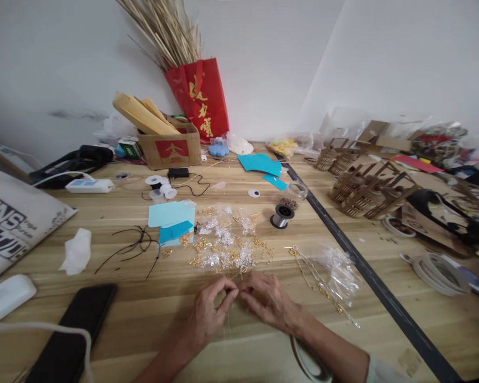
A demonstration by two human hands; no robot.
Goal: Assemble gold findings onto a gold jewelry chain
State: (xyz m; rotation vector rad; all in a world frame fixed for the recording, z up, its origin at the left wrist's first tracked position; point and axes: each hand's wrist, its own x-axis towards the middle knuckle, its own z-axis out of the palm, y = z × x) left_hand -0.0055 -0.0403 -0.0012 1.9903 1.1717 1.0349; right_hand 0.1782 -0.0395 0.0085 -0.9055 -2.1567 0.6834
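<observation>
My left hand (209, 311) and my right hand (269, 298) meet at the lower middle of the view, fingertips pinched close together. Between them is something too thin and small to make out; a faint thread seems to hang below. Just beyond my fingertips lies a small gold ring-shaped piece (243, 269) with a bit of chain. Past it, gold and clear beads in small plastic bags (223, 236) spread over the wooden table (143, 319). To the right lie gold chains (311, 271) beside crumpled clear bags (339, 271). A spool of fine wire (282, 217) stands beyond my right hand.
A black phone (75, 330) and black cord (139, 247) lie left. Blue paper pieces (171, 215) are near the beads. Behind stand a cardboard box (171, 149) and a red bag (207, 101). Small woven baskets (355, 194) stand right, beyond a black strip (359, 260).
</observation>
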